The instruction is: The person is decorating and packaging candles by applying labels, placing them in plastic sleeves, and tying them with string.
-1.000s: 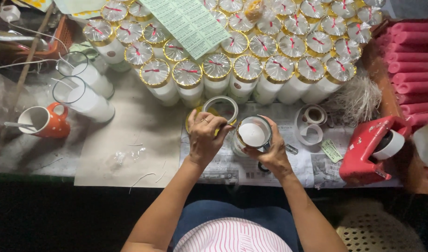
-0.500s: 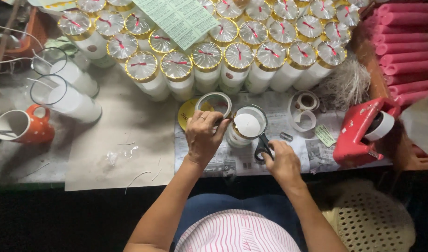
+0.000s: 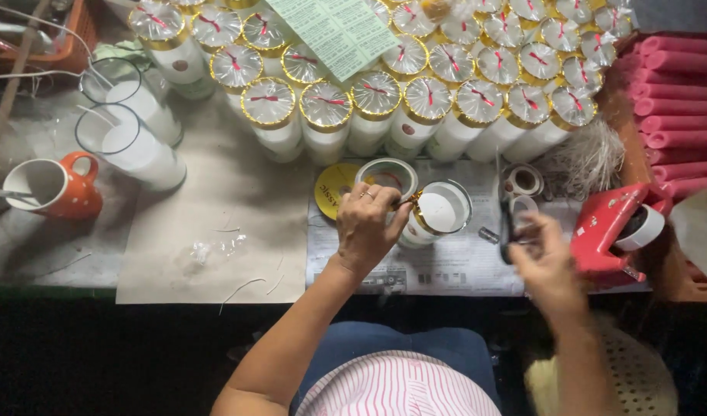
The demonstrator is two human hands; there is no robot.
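My left hand [image 3: 369, 225] pinches a strip of gold tape against the rim of a white candle in a clear glass [image 3: 438, 214]. That glass stands on newspaper [image 3: 446, 266] in front of me. A roll of gold tape [image 3: 386, 174] lies just behind the hand, beside a yellow disc [image 3: 332, 187]. My right hand [image 3: 544, 262], blurred by motion, is to the right of the glass and holds dark scissors [image 3: 507, 227] by their handles.
Several rows of finished candles [image 3: 415, 100] with gold rims and red bows fill the back. Two uncovered glass candles [image 3: 134, 142] and an orange mug [image 3: 53, 189] stand at left. A red tape dispenser [image 3: 611, 227], small tape rolls [image 3: 521, 182] and pink candles [image 3: 681, 108] are at right.
My right hand left the candle glass, picked up the scissors and swung out to the right. My left hand stayed at the glass rim with the gold tape.
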